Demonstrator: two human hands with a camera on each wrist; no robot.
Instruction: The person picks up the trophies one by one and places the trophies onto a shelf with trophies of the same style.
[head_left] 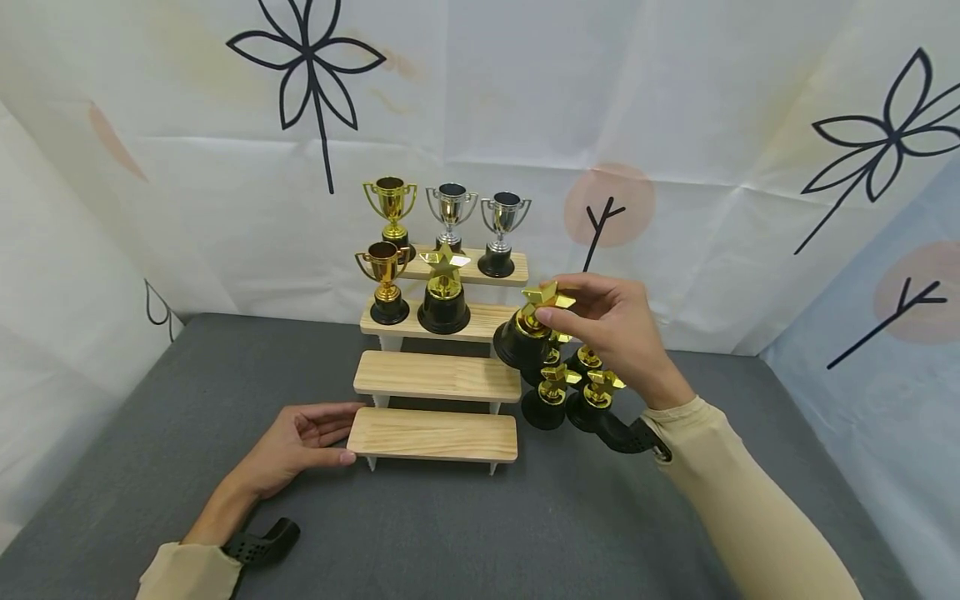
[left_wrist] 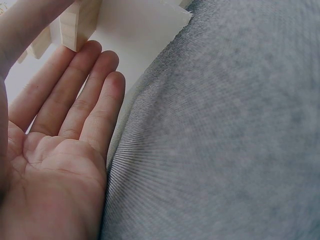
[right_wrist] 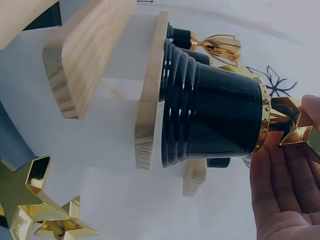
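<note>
My right hand (head_left: 618, 333) pinches a gold star trophy (right_wrist: 220, 105) by its star, its black base slightly tilted at the right end of the second tier from the top; contact with the board is unclear. At the lowest tier of a wooden stepped display stand (head_left: 432, 435), my left hand (head_left: 296, 446) has its fingers straight against the left end. On the second tier stand a copper-gold cup trophy (head_left: 383, 271) and another star trophy (head_left: 444, 292). A gold cup (head_left: 391, 202) and two silver cups, one a silver cup (head_left: 505, 218) at the right, occupy the top tier.
Several more star trophies (head_left: 552, 392) cluster on the grey table (head_left: 420, 533), right of the stand and below my right hand. A white cloth backdrop (head_left: 517, 108) with flower drawings hangs close behind the stand.
</note>
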